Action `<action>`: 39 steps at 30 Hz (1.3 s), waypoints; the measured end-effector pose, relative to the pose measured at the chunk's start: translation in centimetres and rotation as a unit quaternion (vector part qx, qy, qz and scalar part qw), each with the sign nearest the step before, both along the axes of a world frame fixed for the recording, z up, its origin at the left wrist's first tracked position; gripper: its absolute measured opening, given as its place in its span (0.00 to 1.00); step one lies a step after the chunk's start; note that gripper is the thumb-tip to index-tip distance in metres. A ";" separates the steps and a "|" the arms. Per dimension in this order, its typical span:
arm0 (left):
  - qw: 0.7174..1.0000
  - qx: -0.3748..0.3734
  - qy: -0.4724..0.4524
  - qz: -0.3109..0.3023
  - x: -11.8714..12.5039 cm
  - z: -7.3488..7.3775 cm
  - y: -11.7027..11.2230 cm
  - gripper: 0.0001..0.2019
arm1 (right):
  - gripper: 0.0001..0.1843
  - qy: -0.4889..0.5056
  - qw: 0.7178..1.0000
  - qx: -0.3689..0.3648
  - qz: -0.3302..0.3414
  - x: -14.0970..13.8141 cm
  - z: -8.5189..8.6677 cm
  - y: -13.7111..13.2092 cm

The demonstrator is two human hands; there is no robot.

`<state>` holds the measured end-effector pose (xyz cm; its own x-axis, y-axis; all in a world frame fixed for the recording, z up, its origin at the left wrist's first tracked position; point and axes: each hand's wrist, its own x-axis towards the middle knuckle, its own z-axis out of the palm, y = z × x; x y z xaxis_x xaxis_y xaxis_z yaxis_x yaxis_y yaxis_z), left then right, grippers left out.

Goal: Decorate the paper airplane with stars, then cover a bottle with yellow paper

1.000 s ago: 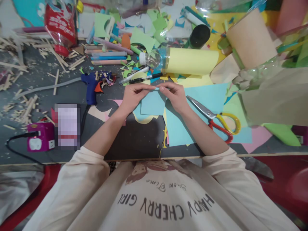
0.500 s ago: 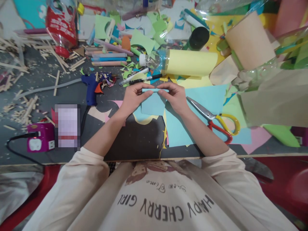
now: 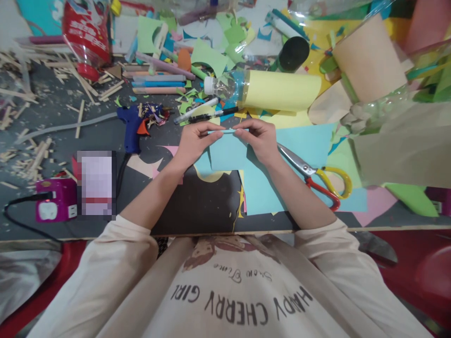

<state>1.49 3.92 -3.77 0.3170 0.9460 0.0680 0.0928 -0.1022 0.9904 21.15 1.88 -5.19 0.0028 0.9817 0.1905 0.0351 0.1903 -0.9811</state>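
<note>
A small light blue sheet of paper (image 3: pixel 228 152) is pinched along its far edge, where a narrow strip is folded over. My left hand (image 3: pixel 198 140) grips the left part of that edge between thumb and fingers. On the right part, my right hand (image 3: pixel 258 139) pinches the same fold, its thumb close to the left one. Under and beside my right forearm lies a larger light blue sheet (image 3: pixel 264 192). Scissors (image 3: pixel 313 173) with one yellow and one red handle rest on it, blades toward my right wrist.
A blue glue gun (image 3: pixel 131 126) lies to the left, near wood sticks (image 3: pixel 37 155) and a purple power adapter (image 3: pixel 56 199). Behind my hands are pens (image 3: pixel 214 114) and a bottle wrapped in yellow paper (image 3: pixel 282 90). Paper scraps, markers (image 3: pixel 158 84) and a red-labelled bottle (image 3: pixel 86 37) crowd the back.
My right hand has shifted slightly to the right along the folded edge. The small blue sheet's lower part now lies differently, reaching a little further right. Both hands keep their pinch.
</note>
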 end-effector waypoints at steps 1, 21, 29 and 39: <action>1.000 -0.002 -0.001 -0.001 0.0 0.0 0.0 0.21 | 0.20 0.003 1.000 0.000 -0.001 0.0 0.0 0.0; 1.000 0.009 0.014 0.021 -0.2 -0.6 0.5 0.26 | 0.22 0.017 0.998 -0.059 0.014 1.1 -0.9 0.6; 0.999 0.023 0.021 0.018 -0.1 -0.2 0.5 0.27 | 0.23 0.028 0.998 -0.051 0.003 0.7 -0.6 0.4; 0.999 0.014 0.023 -0.032 0.1 0.1 0.0 0.21 | 0.25 -0.001 0.999 -0.047 0.027 -0.5 0.4 -0.5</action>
